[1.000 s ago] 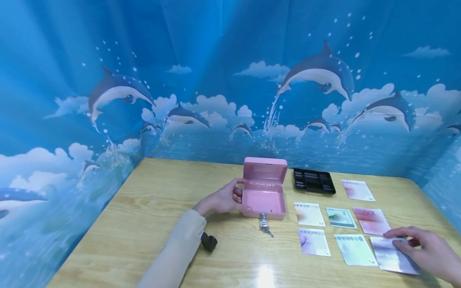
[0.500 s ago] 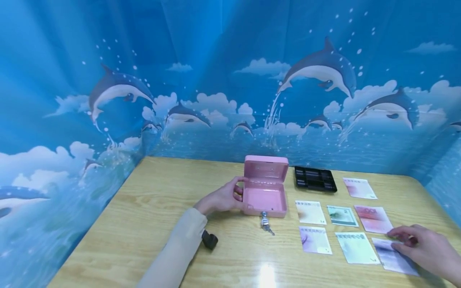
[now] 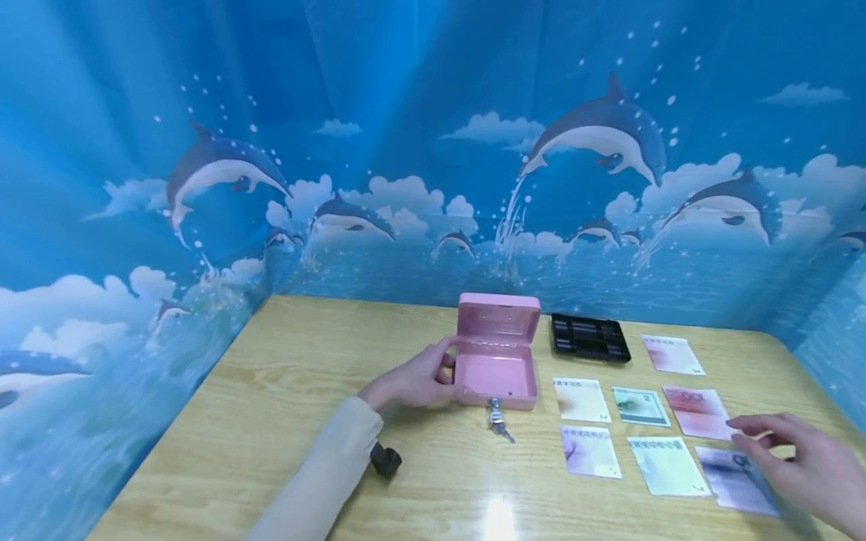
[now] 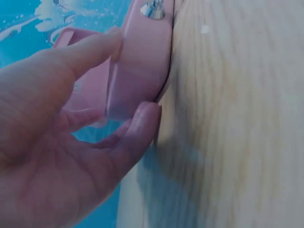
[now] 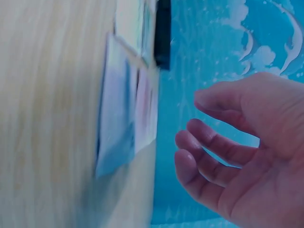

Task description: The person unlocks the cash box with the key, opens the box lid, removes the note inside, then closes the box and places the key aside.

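Note:
A pink cash box (image 3: 497, 376) stands with its lid raised and bare inside, a small key ring (image 3: 498, 422) hanging from its front lock. My left hand (image 3: 419, 376) holds the box's left end; in the left wrist view, thumb (image 4: 97, 50) and fingers (image 4: 142, 123) lie against its rim and lower corner. On the right, my right hand (image 3: 801, 458) hovers over a purple banknote (image 3: 734, 481), fingers loosely bent and holding nothing. The right wrist view shows this banknote (image 5: 116, 109) lying on the table, apart from the fingers.
Beside the box lies a black compartment tray (image 3: 590, 338). Several banknotes are laid out, among them a red one (image 3: 697, 412), a green one (image 3: 640, 406) and a pale blue-green one (image 3: 670, 466). A dolphin-printed curtain (image 3: 406, 150) borders the wooden table (image 3: 311, 346).
My right hand has let go of the purple banknote and lifted off it, uncovering its printed number. My left hand stays at the box with only a slight shift.

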A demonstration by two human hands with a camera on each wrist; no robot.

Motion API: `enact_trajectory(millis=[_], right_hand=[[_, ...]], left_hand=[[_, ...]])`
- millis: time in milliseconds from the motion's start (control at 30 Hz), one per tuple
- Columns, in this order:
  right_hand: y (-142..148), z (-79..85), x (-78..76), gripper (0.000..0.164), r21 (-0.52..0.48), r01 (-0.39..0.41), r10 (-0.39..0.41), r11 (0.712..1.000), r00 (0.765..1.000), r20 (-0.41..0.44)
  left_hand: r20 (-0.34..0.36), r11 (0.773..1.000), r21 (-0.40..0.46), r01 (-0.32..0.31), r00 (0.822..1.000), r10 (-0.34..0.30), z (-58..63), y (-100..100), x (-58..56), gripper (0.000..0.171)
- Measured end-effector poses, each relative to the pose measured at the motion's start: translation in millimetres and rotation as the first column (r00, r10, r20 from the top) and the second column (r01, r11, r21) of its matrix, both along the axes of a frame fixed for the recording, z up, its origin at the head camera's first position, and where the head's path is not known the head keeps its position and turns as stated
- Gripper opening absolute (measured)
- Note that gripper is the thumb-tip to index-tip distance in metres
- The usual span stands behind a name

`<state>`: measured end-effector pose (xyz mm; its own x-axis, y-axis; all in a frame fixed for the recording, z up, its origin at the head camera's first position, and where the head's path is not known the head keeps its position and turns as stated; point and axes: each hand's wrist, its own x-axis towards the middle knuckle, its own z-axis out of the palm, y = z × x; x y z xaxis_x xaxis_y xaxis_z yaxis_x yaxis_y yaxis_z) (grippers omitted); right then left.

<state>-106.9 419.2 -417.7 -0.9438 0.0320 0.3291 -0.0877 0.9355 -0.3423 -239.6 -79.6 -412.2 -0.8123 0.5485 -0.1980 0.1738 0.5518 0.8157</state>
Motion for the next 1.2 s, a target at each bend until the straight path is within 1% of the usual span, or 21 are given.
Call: enact_trajectory(millis=[67,133,167,233,300,367,400,533,667,700,767,900,933,1033,1200], right_hand=[[-8,4.0,1.0,0.014,-0.042,-0.034,0.032,0.999,0.998,-0.046],[-18,8.3,1.0,0.016,-0.078,-0.050,0.044,0.996,0.996,-0.075],[-23,10.9,0.7,0.018,-0.090,-0.052,0.045,0.995,0.996,-0.077],[-34,15.6,-1.1,0.025,-0.085,-0.015,0.011,0.996,0.999,-0.043],[-44,18.3,-2.6,0.036,-0.076,0.014,-0.014,0.997,1.000,-0.003],[-54,20.4,-4.0,0.045,-0.060,0.030,-0.027,0.998,0.999,0.045],[-57,21.2,-4.7,0.048,-0.049,0.028,-0.025,0.998,0.998,0.060],[-69,22.4,-7.2,0.053,-0.058,-0.026,0.029,0.998,0.999,0.045],[-77,23.5,-13.6,0.054,-0.042,-0.052,0.054,0.998,0.998,0.039],[-79,24.4,-15.2,0.055,-0.041,-0.053,0.056,0.998,0.997,0.051],[-80,25.6,-17.3,0.054,-0.037,-0.068,0.070,0.997,0.997,0.045],[-81,27.5,-24.0,0.050,-0.054,-0.124,0.126,0.991,0.991,0.039],[-81,28.0,-27.6,0.049,-0.056,-0.145,0.147,0.988,0.989,0.023],[-83,31.4,-42.5,0.046,-0.064,-0.205,0.207,0.977,0.978,0.014],[-89,34.5,-76.6,0.039,-0.030,-0.271,0.271,0.962,0.962,0.008]], left_hand=[[-0.018,1.000,-0.011,0.008,1.000,-0.009,1.9,-5,6.7,0.096],[-0.044,0.999,-0.029,0.017,0.999,-0.019,4.6,-11,14.4,0.096],[-0.055,0.999,-0.052,0.017,0.998,-0.020,6.1,-14,18.7,0.096],[-0.071,0.996,-0.086,0.023,0.997,-0.029,8.9,-19,26.6,0.094],[-0.087,0.992,-0.122,0.027,0.995,-0.038,11.3,-24,33.7,0.092],[-0.096,0.989,-0.148,0.027,0.995,-0.042,13.3,-29,40.4,0.090],[-0.103,0.988,-0.150,0.028,0.994,-0.043,14.4,-32,43.3,0.089],[-0.139,0.984,-0.175,0.017,0.989,-0.041,17.6,-40,52.2,0.087],[-0.176,0.981,-0.196,-0.007,0.984,-0.028,19.0,-44,55.5,0.084],[-0.182,0.981,-0.194,-0.011,0.983,-0.026,19.1,-45,55.5,0.083],[-0.187,0.982,-0.190,-0.017,0.982,-0.019,18.8,-45,56.7,0.082],[-0.204,0.983,-0.183,-0.022,0.979,-0.015,17.6,-46,58.5,0.081],[-0.206,0.983,-0.180,-0.026,0.978,-0.012,17.8,-46,58.7,0.081],[-0.212,0.985,-0.171,-0.029,0.977,-0.008,18.5,-46,58.0,0.081],[-0.186,0.988,-0.150,-0.032,0.983,0.003,19.9,-43,55.4,0.080]])
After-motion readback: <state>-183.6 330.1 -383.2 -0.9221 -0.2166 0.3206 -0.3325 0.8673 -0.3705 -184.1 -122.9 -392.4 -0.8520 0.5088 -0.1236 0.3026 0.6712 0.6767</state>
